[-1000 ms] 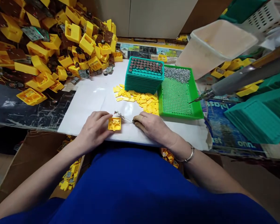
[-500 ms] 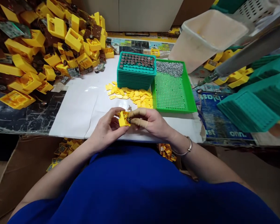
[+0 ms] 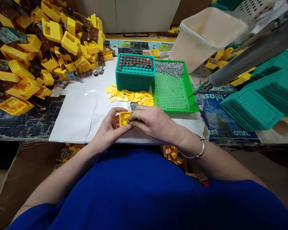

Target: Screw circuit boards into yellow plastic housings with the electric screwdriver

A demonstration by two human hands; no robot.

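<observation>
My left hand [image 3: 111, 126] grips a small yellow plastic housing [image 3: 123, 118], its hollow side facing up, above the white paper near the table's front edge. My right hand [image 3: 151, 121], with coverings on some fingertips, pinches a small dark round part at the housing's right side; the fingers hide most of it. A small circuit board [image 3: 133, 105] on thin wires shows just beyond the right fingers. Small flat yellow pieces [image 3: 127, 95] lie scattered behind my hands. Past them stands a stack of teal trays [image 3: 135, 81], the top one holding rows of round dark-topped parts.
A green basket [image 3: 193, 100] with a heap of small metal screws [image 3: 170, 68] stands right of the stack. Above its right side hangs an electric screwdriver [image 3: 220, 76]. Yellow housings [image 3: 70, 43] with wires pile up at left. Teal trays [image 3: 254, 102] and a whitish bin [image 3: 194, 44] are at right.
The housing has been turned so its open inside faces up. My right hand has moved over its right side, palm turned down. The view has shifted slightly.
</observation>
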